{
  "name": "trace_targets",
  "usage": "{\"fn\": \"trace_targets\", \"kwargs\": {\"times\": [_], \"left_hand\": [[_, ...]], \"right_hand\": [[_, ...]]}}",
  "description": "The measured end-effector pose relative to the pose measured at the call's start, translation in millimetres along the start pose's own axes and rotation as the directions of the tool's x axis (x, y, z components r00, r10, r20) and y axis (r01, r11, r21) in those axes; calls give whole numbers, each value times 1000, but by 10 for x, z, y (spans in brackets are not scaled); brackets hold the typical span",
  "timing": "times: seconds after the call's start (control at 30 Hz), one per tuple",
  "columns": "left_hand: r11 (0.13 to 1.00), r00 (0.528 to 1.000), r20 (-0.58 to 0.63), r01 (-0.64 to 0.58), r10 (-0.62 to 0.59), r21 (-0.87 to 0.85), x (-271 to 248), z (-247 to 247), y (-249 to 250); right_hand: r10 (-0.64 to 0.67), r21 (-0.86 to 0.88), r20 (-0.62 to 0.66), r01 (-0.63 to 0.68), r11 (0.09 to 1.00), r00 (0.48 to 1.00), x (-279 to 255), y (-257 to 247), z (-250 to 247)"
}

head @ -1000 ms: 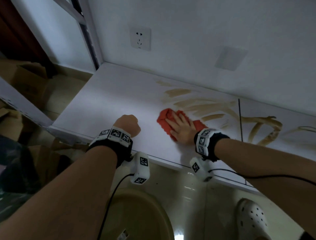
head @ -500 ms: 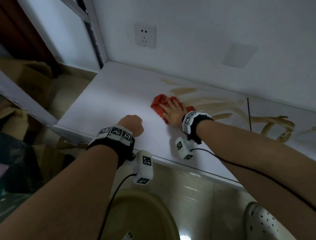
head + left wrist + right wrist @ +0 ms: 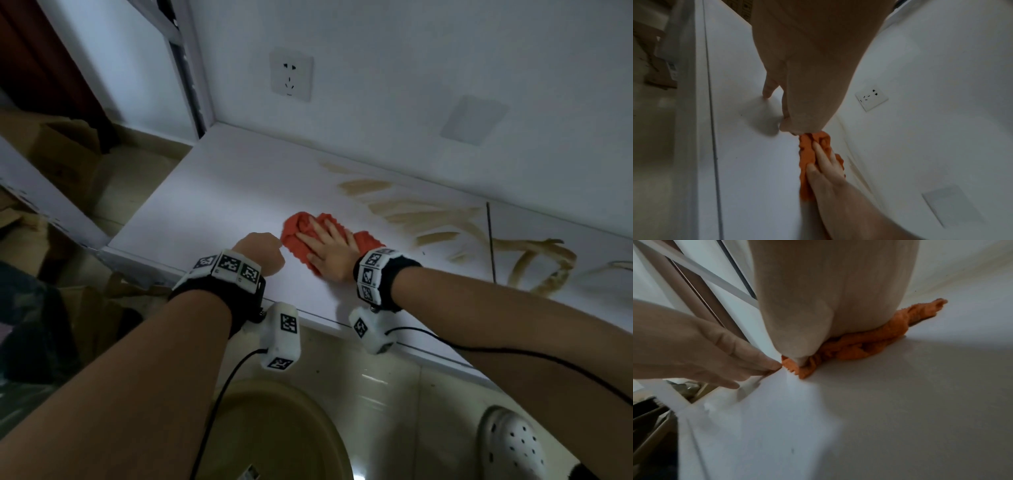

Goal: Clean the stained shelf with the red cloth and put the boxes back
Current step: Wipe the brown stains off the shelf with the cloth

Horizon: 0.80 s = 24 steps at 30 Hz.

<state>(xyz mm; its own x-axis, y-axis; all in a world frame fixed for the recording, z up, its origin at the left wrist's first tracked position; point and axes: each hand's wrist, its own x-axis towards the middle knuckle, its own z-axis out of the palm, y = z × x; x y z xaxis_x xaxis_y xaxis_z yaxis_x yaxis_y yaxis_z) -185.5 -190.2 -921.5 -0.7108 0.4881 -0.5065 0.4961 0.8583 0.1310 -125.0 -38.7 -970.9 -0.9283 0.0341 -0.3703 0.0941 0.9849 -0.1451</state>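
Head view puts the job mid-wipe: the right hand (image 3: 329, 251) presses flat, fingers straight, on the cloth (image 3: 298, 236) near the shelf's (image 3: 212, 205) front, left hand (image 3: 262, 251) clenched empty beside it, so next should come strokes right over the stains (image 3: 424, 216).

Head view is looking steeply down from above; both wrist views are facing close along the shelf (image 3: 212, 205), sharing the red cloth (image 3: 298, 236).
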Motion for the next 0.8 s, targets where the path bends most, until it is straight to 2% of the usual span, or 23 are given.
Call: {"fn": "trace_targets", "kwargs": {"times": [0.1,0.27,0.37,0.47,0.53,0.63,0.7,0.8], "left_hand": [[1000,1000,1,1,-1,-2,27,1,8],[999,1000,2,21,-21,-26,65,-15,6],[1000,1000,1,8,-8,-26,92,-24,7],[999,1000,25,12,-11,-35,102,-28,9],[1000,1000,27,12,-12,-12,103,-22,23],[999,999,31,16,-17,28,77,-15,52],[998,999,38,4,-6,57,59,-8,49],[999,998,56,-5,2,48,51,23,29]], "right_hand": [[34,-25,-45,-35,999,998,210,35,-36],[134,18,-28,-134,991,991,396,248,-189],[227,42,-64,-225,974,972,209,500,-180],[265,21,-76,-264,964,961,-111,668,-95],[236,-18,-75,-238,971,969,-318,635,-12],[108,-39,-42,-110,993,993,-519,382,108],[29,-31,-14,-29,999,1000,-503,187,155],[-10,-39,22,11,999,1000,-281,54,117]]}}
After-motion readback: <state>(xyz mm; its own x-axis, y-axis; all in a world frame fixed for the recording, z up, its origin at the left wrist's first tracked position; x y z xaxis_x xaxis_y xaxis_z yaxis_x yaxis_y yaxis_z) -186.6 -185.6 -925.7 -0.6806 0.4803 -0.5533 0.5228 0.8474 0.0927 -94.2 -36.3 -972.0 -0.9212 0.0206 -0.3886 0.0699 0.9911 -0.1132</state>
